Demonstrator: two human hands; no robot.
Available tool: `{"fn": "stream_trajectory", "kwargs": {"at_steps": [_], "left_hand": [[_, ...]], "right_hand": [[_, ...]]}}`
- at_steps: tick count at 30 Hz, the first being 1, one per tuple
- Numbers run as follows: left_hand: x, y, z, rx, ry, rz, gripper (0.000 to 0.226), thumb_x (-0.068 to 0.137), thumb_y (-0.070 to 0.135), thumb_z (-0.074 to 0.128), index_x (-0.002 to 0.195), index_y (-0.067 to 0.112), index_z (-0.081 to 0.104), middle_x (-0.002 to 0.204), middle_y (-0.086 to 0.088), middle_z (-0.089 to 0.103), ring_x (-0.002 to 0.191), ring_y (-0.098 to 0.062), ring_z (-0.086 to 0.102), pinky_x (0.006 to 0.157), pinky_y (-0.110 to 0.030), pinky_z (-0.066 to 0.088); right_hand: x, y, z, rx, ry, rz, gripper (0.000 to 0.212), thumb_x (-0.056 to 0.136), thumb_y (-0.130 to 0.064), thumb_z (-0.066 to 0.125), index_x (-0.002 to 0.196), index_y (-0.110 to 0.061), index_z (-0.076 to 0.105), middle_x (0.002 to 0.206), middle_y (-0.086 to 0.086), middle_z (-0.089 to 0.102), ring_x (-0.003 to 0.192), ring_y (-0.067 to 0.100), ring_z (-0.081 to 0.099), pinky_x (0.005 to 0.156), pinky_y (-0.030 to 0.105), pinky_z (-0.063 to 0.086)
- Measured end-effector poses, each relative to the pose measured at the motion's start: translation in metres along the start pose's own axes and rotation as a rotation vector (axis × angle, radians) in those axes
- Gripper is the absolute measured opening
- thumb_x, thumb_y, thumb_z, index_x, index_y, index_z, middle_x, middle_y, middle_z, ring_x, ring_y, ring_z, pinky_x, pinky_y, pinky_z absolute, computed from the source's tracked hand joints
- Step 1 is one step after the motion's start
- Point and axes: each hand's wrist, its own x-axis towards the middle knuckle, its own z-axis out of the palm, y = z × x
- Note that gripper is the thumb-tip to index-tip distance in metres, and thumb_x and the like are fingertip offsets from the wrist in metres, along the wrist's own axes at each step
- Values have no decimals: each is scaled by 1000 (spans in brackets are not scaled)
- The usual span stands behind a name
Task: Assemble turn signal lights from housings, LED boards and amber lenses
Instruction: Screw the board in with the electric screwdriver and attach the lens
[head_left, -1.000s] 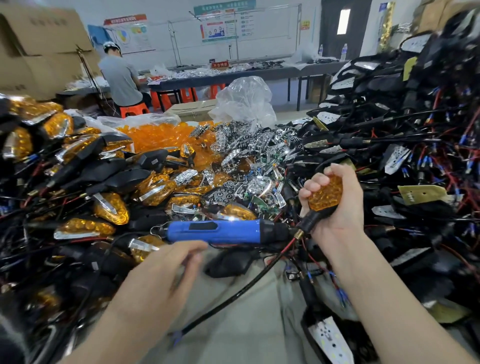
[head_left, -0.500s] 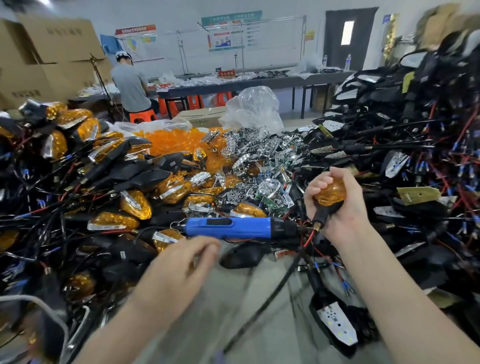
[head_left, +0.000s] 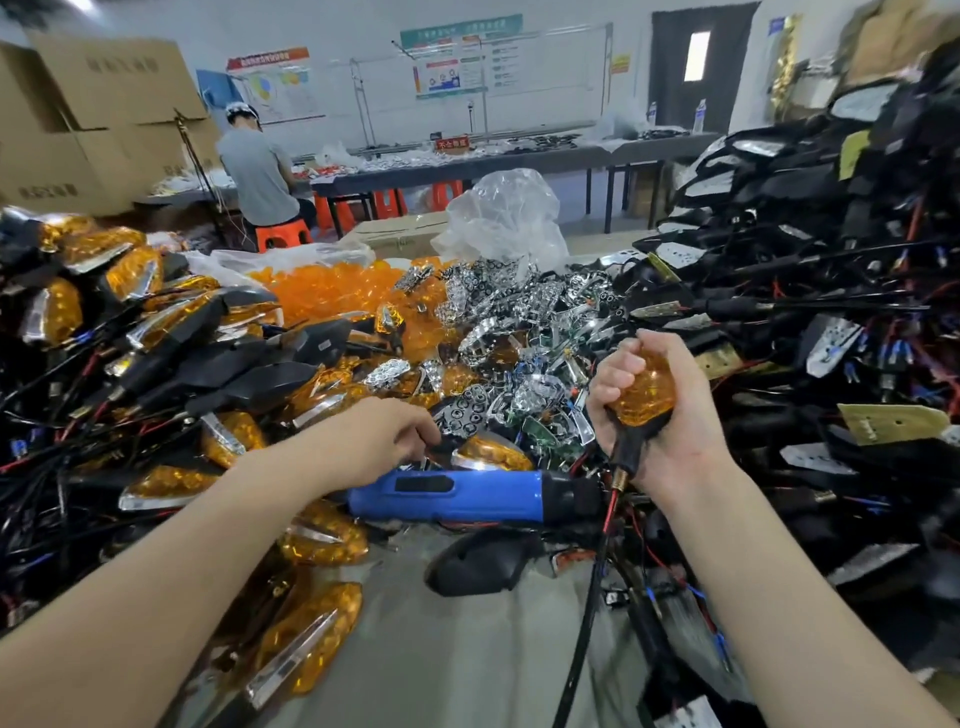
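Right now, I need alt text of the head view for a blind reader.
A person's right hand grips an amber turn signal; the left hand reaches into loose parts behind a blue electric screwdriver. Piles of wired housings and amber lenses surround them.

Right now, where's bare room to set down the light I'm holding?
Set the amber-lensed light on the grey surface patch this side of the blue electric screwdriver and loose black plastic housing. Crowded: finished amber lights left, chrome reflectors ahead, wired black housings right.
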Motion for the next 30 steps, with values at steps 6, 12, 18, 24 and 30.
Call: {"fn": "stream_trajectory", "kwargs": {"at_steps": [6,12,18,24,30], "left_hand": [[6,-5,9,34,-88,9,11,98,28,58,102,38,60,90,17,63,82,1,59,67,-15,43],[-5,-12,8,-24,-134,21,14,97,32,59,94,45,60,85,16,66,79,0,62,68,-19,48],[-12,-14,10,-54,-114,32,9,97,38,58,98,47,59,87,19,65,78,2,61,64,-15,43],[-1,-6,18,44,61,73,34,99,39,56,133,39,54,81,19,64,71,4,59,63,-17,48],[3,-2,15,398,105,170,25,100,45,48,123,41,57,117,16,52,98,-6,56,69,-24,49]], "right_hand": [[3,5,-3,-38,26,59,14,86,-23,64,76,-19,55,63,-8,48,49,8,47,46,20,47],[5,8,-9,-74,31,45,15,79,-22,68,76,-19,54,62,-7,48,48,9,47,44,22,48],[3,13,-10,-101,29,47,15,83,-22,67,75,-18,56,63,-6,49,49,10,48,45,22,48],[4,13,-9,-95,54,42,16,77,-22,70,74,-18,55,63,-6,49,49,10,47,45,23,48],[5,15,-10,-108,73,46,17,76,-22,71,74,-18,55,62,-6,49,49,10,48,44,23,48]]}}
